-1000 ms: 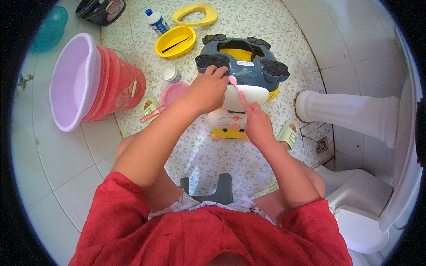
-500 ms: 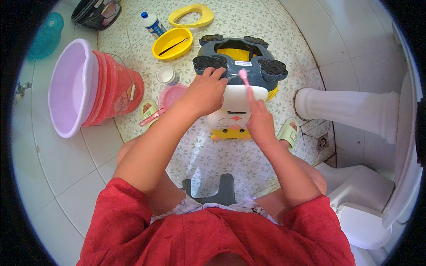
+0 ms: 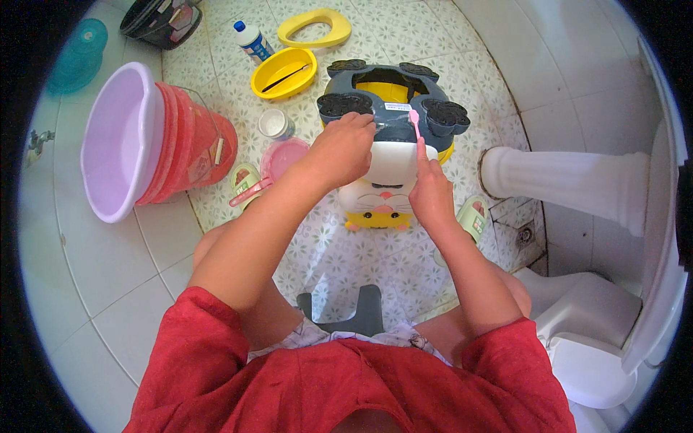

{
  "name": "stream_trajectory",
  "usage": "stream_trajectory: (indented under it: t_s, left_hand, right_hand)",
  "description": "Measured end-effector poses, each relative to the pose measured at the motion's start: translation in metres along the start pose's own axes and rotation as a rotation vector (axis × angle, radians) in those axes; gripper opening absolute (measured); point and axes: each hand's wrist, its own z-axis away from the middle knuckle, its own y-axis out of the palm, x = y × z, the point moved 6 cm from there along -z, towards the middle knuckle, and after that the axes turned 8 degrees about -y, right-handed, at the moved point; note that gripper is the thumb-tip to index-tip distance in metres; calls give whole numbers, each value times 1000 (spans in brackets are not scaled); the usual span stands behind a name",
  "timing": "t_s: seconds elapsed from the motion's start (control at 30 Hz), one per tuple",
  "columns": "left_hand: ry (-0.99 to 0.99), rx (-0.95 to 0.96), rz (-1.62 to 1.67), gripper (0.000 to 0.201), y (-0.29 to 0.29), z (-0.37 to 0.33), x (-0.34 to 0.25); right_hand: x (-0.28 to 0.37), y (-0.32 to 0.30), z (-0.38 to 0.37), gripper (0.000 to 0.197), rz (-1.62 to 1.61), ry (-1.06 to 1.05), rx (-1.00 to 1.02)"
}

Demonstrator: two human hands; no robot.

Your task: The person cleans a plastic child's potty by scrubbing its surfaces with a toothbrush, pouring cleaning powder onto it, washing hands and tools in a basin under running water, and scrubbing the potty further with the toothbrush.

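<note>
A child's potty (image 3: 386,160) with a cartoon animal face lies tipped over on the floor, its dark grey underside and flower-shaped black feet turned up. My right hand (image 3: 432,189) is closed round the handle of a small pink toothbrush (image 3: 415,124), index finger stretched along it. The brush head is at the grey underside, beside a white label and the right near foot. Bent over the potty's left near side, the fingers of my left hand (image 3: 345,146) grip it next to the other near foot; their tips are partly hidden.
Left of the potty are a pink dipper (image 3: 285,157), a white tub (image 3: 273,124), a yellow bowl (image 3: 294,83) with a dark-handled brush, a bottle (image 3: 253,45) and a yellow ring seat (image 3: 317,14). Red buckets (image 3: 184,144) bear a lilac basin (image 3: 115,148). A white pedestal (image 3: 570,173) stands right.
The toothbrush head has shifted to the right across the grey underside, and my right hand has moved slightly right with it. My left hand stays on the potty.
</note>
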Motion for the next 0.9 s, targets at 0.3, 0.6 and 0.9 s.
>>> stream_trajectory:
  t_s: [0.3,0.6,0.9]
  left_hand:
    - [36,-18,-41,38,4,1,-1]
    - [3,20,-53,42,5,1,2]
    - [0,25,-36,42,3,2,3]
  right_hand:
    - [20,26,9,83,43,-208,203]
    - [18,23,9,109,30,-149,193]
    - [0,10,1,112,83,-8,69]
